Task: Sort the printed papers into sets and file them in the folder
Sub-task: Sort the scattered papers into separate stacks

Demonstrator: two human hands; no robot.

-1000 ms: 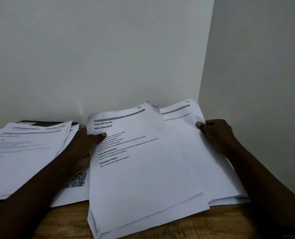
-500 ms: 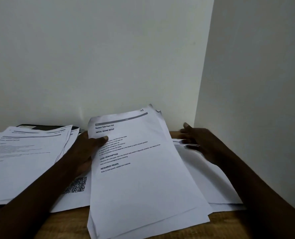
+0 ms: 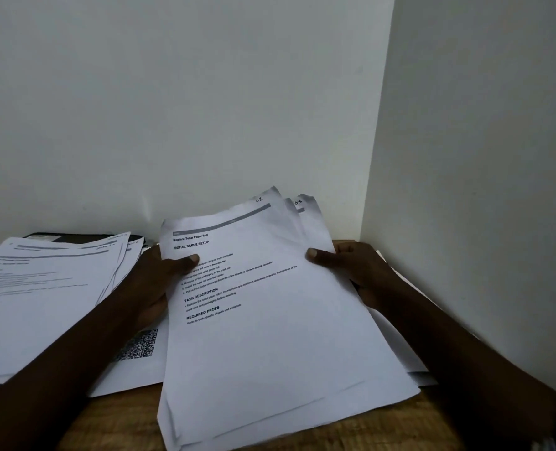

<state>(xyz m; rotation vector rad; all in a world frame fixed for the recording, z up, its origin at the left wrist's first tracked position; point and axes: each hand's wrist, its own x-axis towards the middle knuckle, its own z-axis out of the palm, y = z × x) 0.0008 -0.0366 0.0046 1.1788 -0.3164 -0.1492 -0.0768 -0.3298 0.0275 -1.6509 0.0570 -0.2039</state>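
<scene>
At the far left, a fanned pile of white printed sheets [image 3: 42, 304] lies flat on the brown wooden table [image 3: 123, 421]. It covers most of a flat black folder [image 3: 58, 236], of which only the far edge shows, close to the white rear wall [image 3: 172, 109]. The left forearm [image 3: 58, 369] crosses and hides the pile's near right corner. Just right of the pile, a single white sheet with a black square code block [image 3: 136, 346] lies on the table, partly under the forearm and partly under the central stack of white printed sheets [image 3: 270, 320]. The left hand [image 3: 159, 278] pinches the left edge of this stack: thumb on the top page over the first text lines, fingers hidden behind. The stack is tilted, upper end raised toward the wall; whether its lower end touches the table cannot be told. The top page carries the headings "INITIAL SCENE SETUP", "TASK DESCRIPTION" and "REQUIRED PROPS"; offset corners of the sheets behind project at the upper right. The right hand [image 3: 351, 268] pinches the stack's right edge, thumb on top, fingers behind. Beneath this hand and the right forearm [image 3: 465, 369], loose white sheets [image 3: 421, 375] lie flat on the table beside the white side wall [image 3: 481, 190], largely covered by the stack and the arm.
</scene>
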